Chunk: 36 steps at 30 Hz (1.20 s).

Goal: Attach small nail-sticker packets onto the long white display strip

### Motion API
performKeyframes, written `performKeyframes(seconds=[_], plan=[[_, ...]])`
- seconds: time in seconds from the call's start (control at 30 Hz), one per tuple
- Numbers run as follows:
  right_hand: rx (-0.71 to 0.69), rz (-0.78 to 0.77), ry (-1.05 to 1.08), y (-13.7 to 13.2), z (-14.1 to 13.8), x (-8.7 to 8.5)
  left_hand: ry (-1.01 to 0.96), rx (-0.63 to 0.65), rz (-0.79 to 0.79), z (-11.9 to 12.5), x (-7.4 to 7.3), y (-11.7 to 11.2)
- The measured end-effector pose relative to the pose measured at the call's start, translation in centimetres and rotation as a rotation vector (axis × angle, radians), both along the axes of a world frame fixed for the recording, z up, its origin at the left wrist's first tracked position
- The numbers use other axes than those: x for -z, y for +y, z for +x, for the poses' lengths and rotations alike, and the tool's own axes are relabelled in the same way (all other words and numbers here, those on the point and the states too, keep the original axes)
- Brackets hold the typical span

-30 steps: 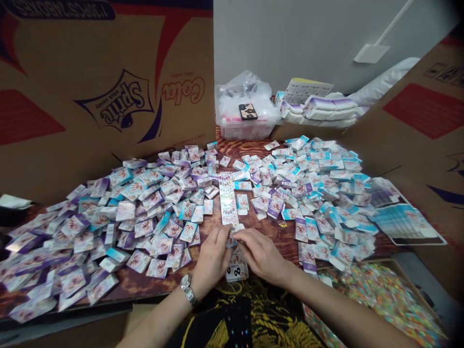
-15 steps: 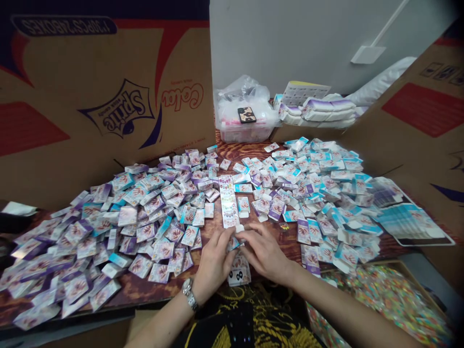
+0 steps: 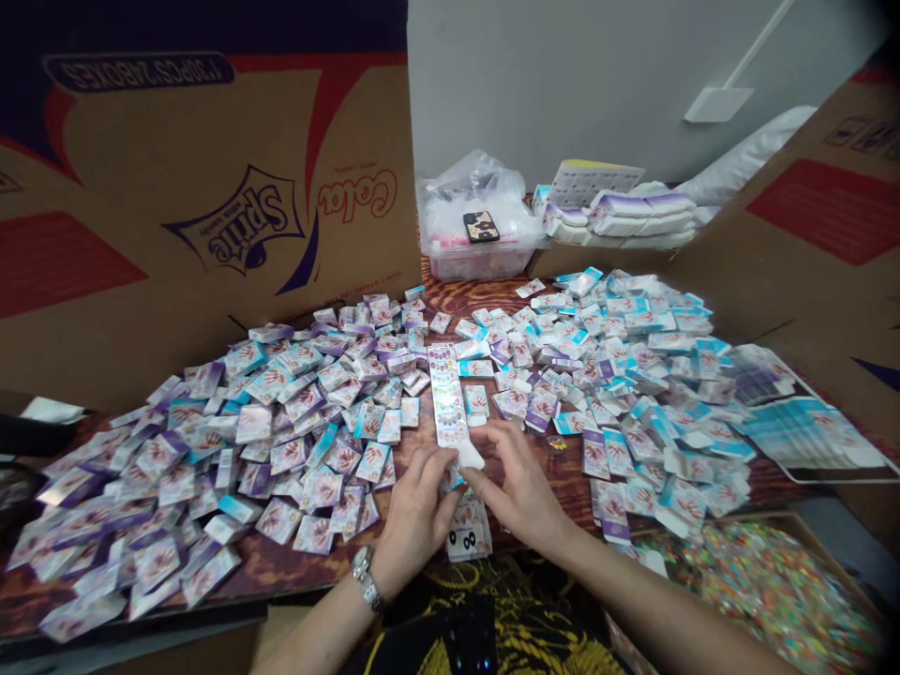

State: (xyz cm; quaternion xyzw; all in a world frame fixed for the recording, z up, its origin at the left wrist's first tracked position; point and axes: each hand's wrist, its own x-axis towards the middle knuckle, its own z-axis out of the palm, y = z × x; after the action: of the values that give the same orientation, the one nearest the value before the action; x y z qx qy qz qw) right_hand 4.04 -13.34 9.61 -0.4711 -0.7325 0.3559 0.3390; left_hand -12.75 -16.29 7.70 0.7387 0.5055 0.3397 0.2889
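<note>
My left hand [image 3: 416,502], with a silver watch at its wrist, is closed around a small printed carton [image 3: 452,478] that its fingers mostly cover. A white end flap [image 3: 471,457] stands out from the carton's far end. The thumb and forefinger of my right hand [image 3: 526,487] are at that flap and press against it. Just beyond the fingers lies a long sticker strip [image 3: 445,394]. Beneath my hands, near the table edge, is a printed sheet with black ring shapes [image 3: 469,536], partly hidden.
Small purple and blue cartons lie heaped on the left [image 3: 281,450] and right [image 3: 633,375]. Large cardboard boxes [image 3: 337,112] wall both sides. At the back stands a plastic tub [image 3: 485,262] with a phone [image 3: 480,226] on it. Colourful wrapped pieces [image 3: 773,581] fill a box lower right.
The white flap has swung out to the right and shows more. My right hand has opened slightly away from the left. The whole view has shifted a little.
</note>
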Motion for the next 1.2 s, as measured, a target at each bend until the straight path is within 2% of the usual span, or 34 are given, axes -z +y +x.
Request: performKeyframes(seconds=[0.1,0.27,0.43,0.57,0.73,0.93,1.1,1.2], plan=[[0.029,-0.116,0.059,-0.4,-0.4,0.5,0.031,0.013,0.030,-0.2,0.2,-0.1],[0.089,-0.127,0.137,-1.1,-1.2,0.4,0.085,0.026,0.090,-0.5,0.5,0.0],[0.093,-0.363,0.384,-0.8,-2.2,0.1,0.138,-0.012,0.156,-0.8,0.4,-0.2],[0.141,-0.430,0.460,-0.4,-3.0,0.2,0.175,-0.059,0.181,-0.7,0.7,-0.3],[0.189,-0.374,0.384,-0.3,-3.3,0.2,0.249,-0.113,0.221,-0.5,1.2,-0.5],[0.206,-0.210,0.192,-0.4,-3.2,0.2,0.370,-0.147,0.312,-0.2,1.7,-0.6],[0.127,-0.062,0.127,-0.9,-3.3,-0.2,0.490,-0.164,0.304,0.4,2.1,-0.6],[0.100,-0.036,0.131,-1.3,-3.4,-0.4,0.521,-0.183,0.274,0.6,1.9,-0.6]])
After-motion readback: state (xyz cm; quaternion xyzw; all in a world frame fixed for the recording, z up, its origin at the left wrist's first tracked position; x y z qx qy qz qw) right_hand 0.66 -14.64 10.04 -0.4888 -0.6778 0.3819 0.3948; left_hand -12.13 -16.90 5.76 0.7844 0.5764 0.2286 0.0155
